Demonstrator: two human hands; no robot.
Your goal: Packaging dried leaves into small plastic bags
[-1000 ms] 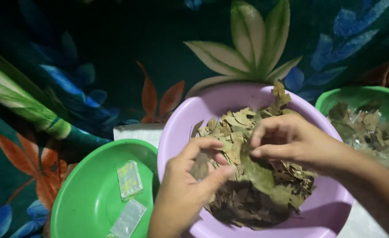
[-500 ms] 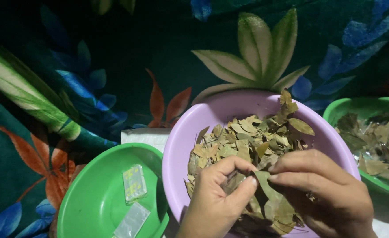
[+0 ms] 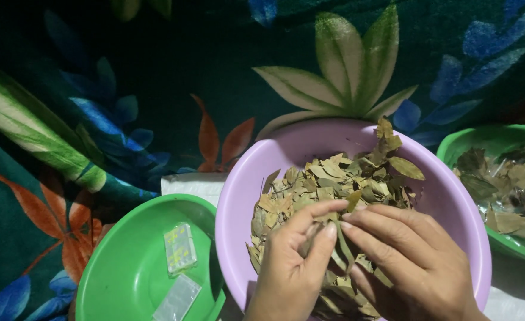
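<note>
three bowls sit on a floral cloth: a green bowl with two clear packets, a purple bowl heaped with dry leaves, another green one. left hand and right hand meet over the heap, fingertips pinching one leaf between them.
</note>
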